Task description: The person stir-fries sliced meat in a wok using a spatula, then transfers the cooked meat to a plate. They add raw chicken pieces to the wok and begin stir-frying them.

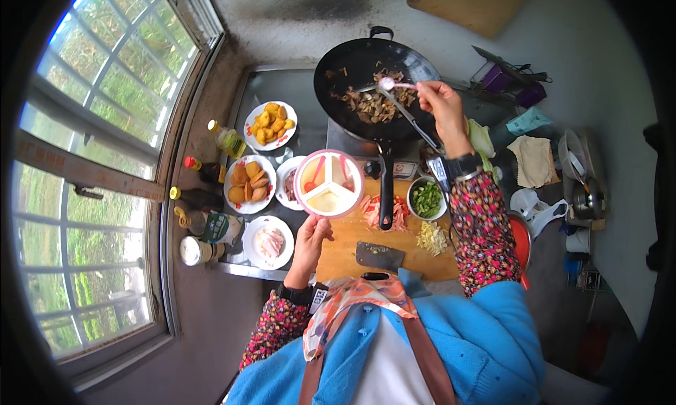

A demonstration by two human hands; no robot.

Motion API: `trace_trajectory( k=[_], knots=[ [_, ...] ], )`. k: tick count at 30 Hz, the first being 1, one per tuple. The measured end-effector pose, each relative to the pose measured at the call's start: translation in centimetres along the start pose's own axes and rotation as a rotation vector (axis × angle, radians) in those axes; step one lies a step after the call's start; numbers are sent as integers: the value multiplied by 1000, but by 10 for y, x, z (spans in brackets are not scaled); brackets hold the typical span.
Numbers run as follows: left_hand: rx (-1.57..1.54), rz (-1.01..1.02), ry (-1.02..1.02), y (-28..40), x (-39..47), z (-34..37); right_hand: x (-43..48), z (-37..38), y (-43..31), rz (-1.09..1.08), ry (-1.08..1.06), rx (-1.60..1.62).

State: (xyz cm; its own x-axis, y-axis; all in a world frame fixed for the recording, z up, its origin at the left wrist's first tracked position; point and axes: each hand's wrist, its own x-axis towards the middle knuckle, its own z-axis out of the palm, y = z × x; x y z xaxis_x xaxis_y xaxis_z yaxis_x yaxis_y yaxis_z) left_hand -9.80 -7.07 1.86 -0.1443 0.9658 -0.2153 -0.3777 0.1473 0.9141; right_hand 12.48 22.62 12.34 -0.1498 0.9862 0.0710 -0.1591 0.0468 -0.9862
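Note:
My left hand (pixel 310 242) grips the near rim of a round pink seasoning box (pixel 330 183) with three white compartments; small spoons stand in two of them. My right hand (pixel 442 108) pinches the handle of a small pink spoon (pixel 388 84) with white seasoning in its bowl, above a black wok (pixel 338 61). Browned, sliced food (pixel 369 105) lies in the wok. A metal spatula (pixel 404 111) rests in the wok, its handle passing below my right hand. The wok's long black handle (pixel 386 193) points toward me over the cutting board.
A wooden cutting board (pixel 338 257) bears a cleaver (pixel 379 256), sliced pink food (pixel 377 212), chopped garlic (pixel 433 238) and a bowl of green peppers (pixel 425 198). Plates of food, including yellow pieces (pixel 272 124), stand left, beside several bottles (pixel 203 170). A cloth (pixel 532 161) lies right.

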Motion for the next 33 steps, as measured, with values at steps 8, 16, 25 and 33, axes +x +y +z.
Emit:
trace_trajectory(
  k=[8, 16, 25, 33],
  knots=[
    [-13, -24, -35, -4, -7, 5, -133, 63, -10, -375, -586, -579],
    [-86, -70, -46, -25, -36, -19, -158, 61, -1, -481, -609, -803],
    [-1, -113, 227, -66, -113, -82, -141, -6, -8, -523, -205, -1114],
    [-7, -50, 221, -69, -65, -87, -146, -29, -7, -521, -107, -1157]
  ],
)
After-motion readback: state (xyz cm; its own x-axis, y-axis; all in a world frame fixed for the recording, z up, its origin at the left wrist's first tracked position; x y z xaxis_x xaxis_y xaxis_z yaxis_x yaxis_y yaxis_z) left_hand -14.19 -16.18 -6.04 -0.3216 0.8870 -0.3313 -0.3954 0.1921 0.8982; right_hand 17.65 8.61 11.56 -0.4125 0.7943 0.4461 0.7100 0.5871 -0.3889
